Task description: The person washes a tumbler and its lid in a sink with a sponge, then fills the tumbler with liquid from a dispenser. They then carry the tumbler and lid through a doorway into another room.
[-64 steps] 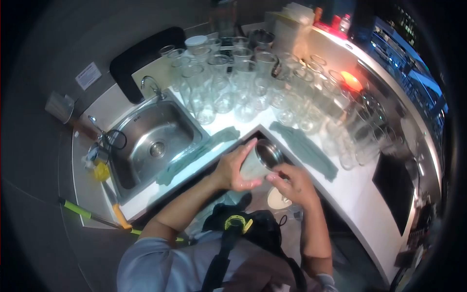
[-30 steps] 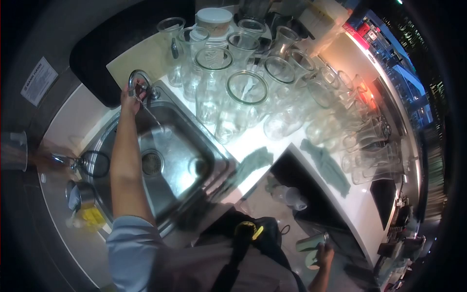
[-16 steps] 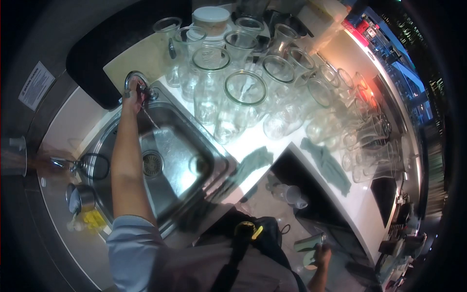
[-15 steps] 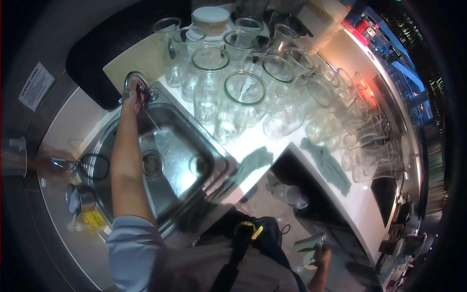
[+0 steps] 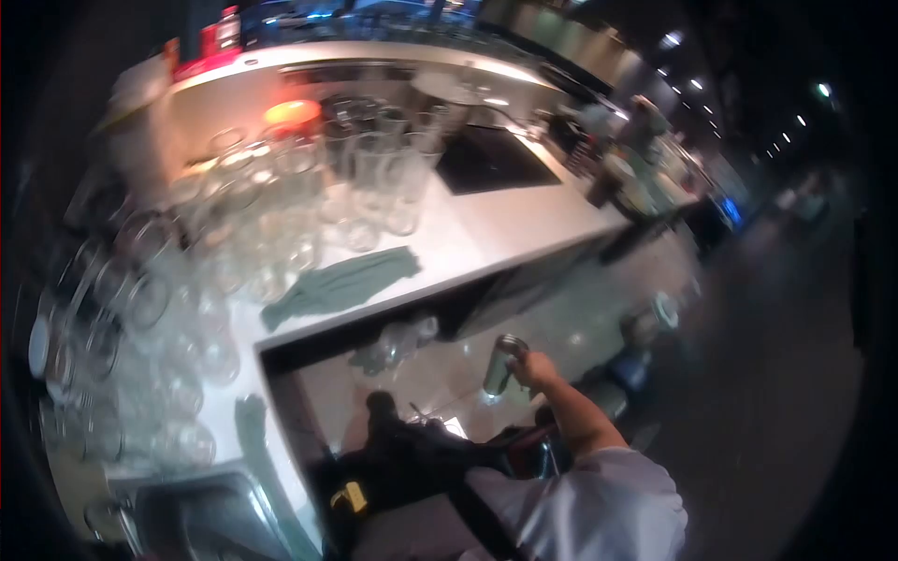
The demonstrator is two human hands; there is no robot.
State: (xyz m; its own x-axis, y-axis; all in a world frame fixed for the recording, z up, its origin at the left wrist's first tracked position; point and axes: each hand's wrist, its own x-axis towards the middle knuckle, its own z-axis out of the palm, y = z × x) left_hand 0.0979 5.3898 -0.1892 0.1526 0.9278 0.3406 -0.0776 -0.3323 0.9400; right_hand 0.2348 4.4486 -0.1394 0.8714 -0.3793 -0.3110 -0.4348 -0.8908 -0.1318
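My right hand [image 5: 533, 370] is closed around a grey-green metal cup [image 5: 499, 366], near its rim end. The cup hangs over the floor at arm's length, in front of the counter. Blur hides whether anything is inside it. My left hand is out of view. At the lower left is the metal sink [image 5: 201, 510], with the curved faucet [image 5: 101, 516] at its side, partly cut by the dark edge of the view.
Many clear glass jars [image 5: 173, 374] crowd the left of the white counter [image 5: 468, 224]. A green cloth [image 5: 346, 285] lies at its front edge, another green cloth [image 5: 254, 439] beside the sink. A black panel [image 5: 496, 159] sits farther right. A clear plastic container [image 5: 402, 341] is below.
My view has swung right, away from the sink. My left hand, which was at the running faucet, has left the view. My right hand still holds the cup, now farther forward.
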